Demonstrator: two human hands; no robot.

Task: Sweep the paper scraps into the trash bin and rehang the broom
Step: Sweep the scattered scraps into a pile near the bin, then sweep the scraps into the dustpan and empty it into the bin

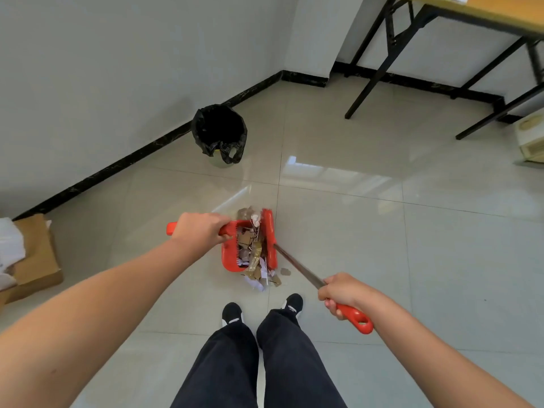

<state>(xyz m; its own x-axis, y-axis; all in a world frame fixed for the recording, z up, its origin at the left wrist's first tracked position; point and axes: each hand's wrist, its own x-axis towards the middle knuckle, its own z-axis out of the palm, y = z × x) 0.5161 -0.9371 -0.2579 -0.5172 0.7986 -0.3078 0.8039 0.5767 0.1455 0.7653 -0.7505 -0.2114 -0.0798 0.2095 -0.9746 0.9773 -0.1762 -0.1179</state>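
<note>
My left hand point(201, 229) grips the handle of a red dustpan point(231, 257) that rests on the tiled floor in front of my feet. My right hand point(343, 293) holds the red grip of a broom point(357, 319) whose metal shaft slants down to its red head point(269, 237), pressed against the dustpan's mouth. Brown and white paper scraps point(250, 248) fill the pan between the two. A few scraps point(265, 282) lie on the floor just below the pan, and one point(285, 271) sits apart to the right. A trash bin point(219, 132) lined with a black bag stands by the wall farther ahead.
An open cardboard box point(35, 260) with white paper sits at the left edge. A folding table with black legs point(379, 69) stands at the upper right. A cream-coloured appliance point(531, 136) is on the floor at the far right. My shoes point(232, 315) are close behind the scraps.
</note>
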